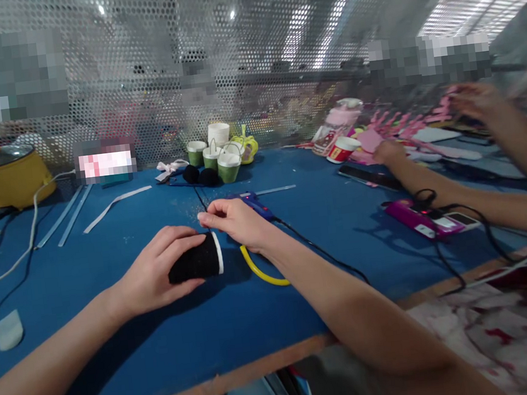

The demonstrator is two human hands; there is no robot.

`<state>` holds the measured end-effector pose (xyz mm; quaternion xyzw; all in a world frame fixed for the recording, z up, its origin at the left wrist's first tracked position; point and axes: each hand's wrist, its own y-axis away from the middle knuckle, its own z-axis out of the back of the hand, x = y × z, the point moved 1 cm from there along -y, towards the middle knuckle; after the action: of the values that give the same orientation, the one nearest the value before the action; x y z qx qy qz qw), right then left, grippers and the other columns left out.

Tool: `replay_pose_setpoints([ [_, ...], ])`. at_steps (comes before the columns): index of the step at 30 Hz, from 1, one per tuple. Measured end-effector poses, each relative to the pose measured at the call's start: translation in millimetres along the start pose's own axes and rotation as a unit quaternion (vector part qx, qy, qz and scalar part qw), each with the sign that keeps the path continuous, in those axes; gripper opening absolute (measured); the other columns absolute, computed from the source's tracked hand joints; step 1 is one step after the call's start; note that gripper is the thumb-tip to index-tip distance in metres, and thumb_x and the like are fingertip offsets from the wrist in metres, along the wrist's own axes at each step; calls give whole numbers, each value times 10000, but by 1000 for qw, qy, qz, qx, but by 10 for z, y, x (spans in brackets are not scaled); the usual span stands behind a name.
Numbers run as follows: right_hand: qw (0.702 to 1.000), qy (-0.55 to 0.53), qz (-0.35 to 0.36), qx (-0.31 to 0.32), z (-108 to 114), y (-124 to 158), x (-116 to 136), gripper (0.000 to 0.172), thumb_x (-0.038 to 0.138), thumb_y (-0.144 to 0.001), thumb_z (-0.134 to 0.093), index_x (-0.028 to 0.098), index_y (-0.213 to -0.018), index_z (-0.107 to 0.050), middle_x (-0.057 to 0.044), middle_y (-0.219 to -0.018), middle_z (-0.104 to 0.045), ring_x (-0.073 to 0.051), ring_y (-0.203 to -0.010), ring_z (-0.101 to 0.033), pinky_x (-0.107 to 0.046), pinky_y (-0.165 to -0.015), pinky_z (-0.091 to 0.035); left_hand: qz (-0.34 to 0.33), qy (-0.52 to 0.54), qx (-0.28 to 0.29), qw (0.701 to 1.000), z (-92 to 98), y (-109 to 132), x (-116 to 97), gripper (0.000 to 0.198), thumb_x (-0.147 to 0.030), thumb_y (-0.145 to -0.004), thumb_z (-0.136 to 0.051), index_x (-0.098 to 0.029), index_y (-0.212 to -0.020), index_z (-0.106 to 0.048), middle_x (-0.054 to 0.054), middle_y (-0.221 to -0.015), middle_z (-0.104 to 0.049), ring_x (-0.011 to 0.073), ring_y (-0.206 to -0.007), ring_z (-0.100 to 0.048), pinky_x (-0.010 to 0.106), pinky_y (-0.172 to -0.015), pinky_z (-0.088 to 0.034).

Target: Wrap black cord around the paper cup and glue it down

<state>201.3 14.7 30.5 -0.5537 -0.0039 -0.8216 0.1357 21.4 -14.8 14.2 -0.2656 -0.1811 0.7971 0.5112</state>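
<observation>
A black cup-shaped piece (194,260) with a white rim lies on its side above the blue table (167,354), its rim facing right. My left hand (160,269) is wrapped round it from the left. Near the rim, my right hand (231,221) pinches a thin black cord (200,197) that runs up toward two black balls (200,175). Behind my right hand lies a blue glue gun (257,206), its cable trailing right. A curved yellow tube (263,276) rests under my right wrist.
Small green and white cups (229,166) stand at the back. A yellow pot (9,179) is at the far left, near pale strips (115,208). On the right, another person's arms (463,200) reach over pink pieces (398,125), beside a purple power strip (418,218) with cables.
</observation>
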Motion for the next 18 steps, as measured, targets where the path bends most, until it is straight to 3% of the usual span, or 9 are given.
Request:
replay_pose_setpoints([
  [13,1000,4,-13,-2,-41,13,-12,349,486,-651,-622,159,-597,-514,63,-532,-398,-80,-514,-329,-237,-512,-263,-39,-61,-20,997,-42,23,56,470,-209,-800,-576,-164,-1220,-370,140,-1131,-494,252,-1029,-471,423,-872,-437],
  [18,998,-25,-51,-10,8,-29,-49,360,510,-698,-579,151,-674,-560,15,-617,-511,-95,-555,-418,-233,-508,-308,-46,-75,-38,995,-49,18,66,460,-196,-798,-579,-168,-1211,-381,135,-1130,-493,257,-1029,-466,439,-874,-435],
])
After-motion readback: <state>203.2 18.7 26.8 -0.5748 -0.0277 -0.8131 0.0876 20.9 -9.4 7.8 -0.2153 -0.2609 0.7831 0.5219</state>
